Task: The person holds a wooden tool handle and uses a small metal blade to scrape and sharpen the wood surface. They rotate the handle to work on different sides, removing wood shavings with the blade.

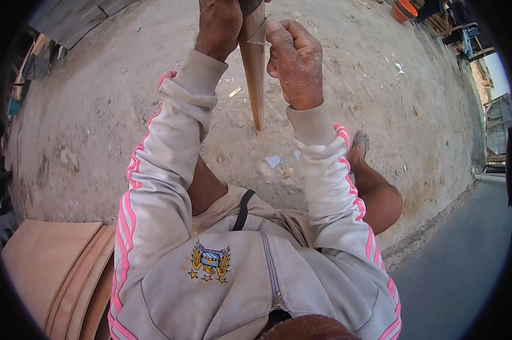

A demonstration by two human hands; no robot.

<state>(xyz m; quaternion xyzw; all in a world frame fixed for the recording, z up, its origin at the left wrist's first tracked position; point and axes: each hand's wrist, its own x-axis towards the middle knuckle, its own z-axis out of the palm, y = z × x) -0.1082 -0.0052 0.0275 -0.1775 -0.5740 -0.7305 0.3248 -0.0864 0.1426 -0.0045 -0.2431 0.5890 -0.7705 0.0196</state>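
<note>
While your left hand [218, 25] and right hand [294, 59] are both clamped on the upright wooden stick [255, 73] — its tip on the sandy ground [97, 113] — it may slip toward your sandalled foot [358, 144].

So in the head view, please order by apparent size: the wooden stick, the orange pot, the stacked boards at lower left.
1. stacked boards, though nearest the camera
2. wooden stick
3. orange pot, far away and cut off

the wooden stick [255, 68] runs off the top edge; left hand [218, 25] perhaps grips it.
</note>
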